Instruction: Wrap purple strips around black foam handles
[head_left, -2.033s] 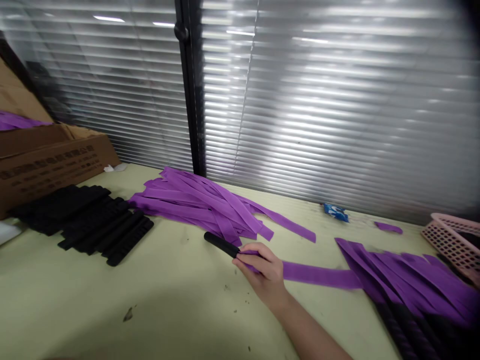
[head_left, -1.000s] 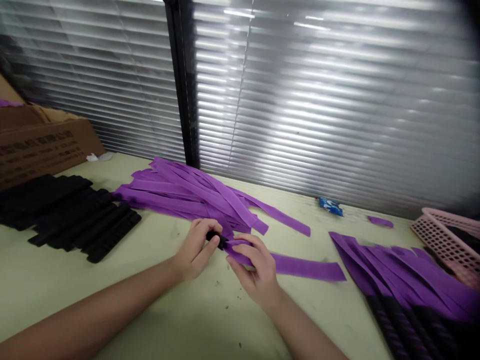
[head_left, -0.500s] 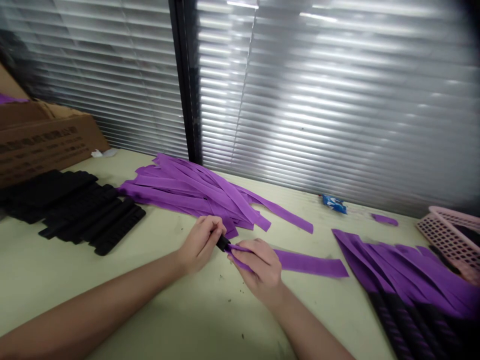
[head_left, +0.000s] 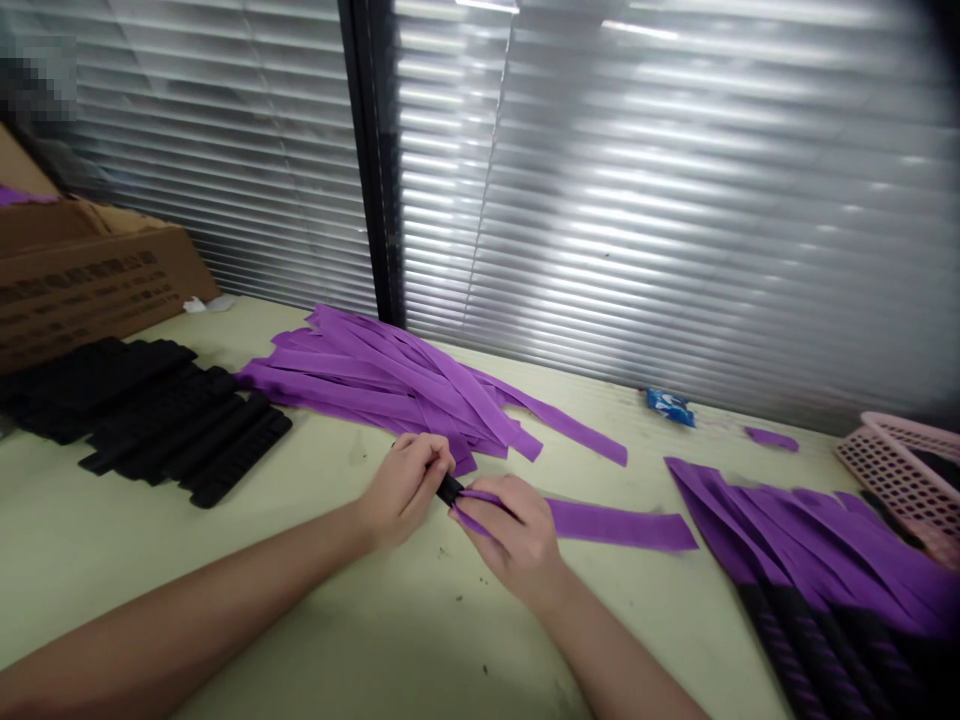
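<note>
My left hand [head_left: 405, 488] is closed round a short black sleeve-like piece [head_left: 450, 489], whose end pokes out toward the right. My right hand [head_left: 514, 530] pinches a purple fabric strip [head_left: 622, 525] right at that end, and the strip trails away to the right across the table. Where strip and black piece meet is partly hidden by my fingers. Just beyond my hands lies a loose pile of purple strips [head_left: 390, 375]. Several black pieces [head_left: 187, 420] lie side by side on the left.
On the right, purple strips joined to black pieces [head_left: 810, 560] lie in a bunch by a pink basket [head_left: 892, 450]. A blue packet [head_left: 670, 407] and a purple scrap [head_left: 772, 439] sit near the blinds. A cardboard box [head_left: 105, 290] stands at the back left of the table [head_left: 322, 630].
Almost nothing differs. My right hand has shifted very slightly to the left against the black piece, and the strip in it moved a little too.
</note>
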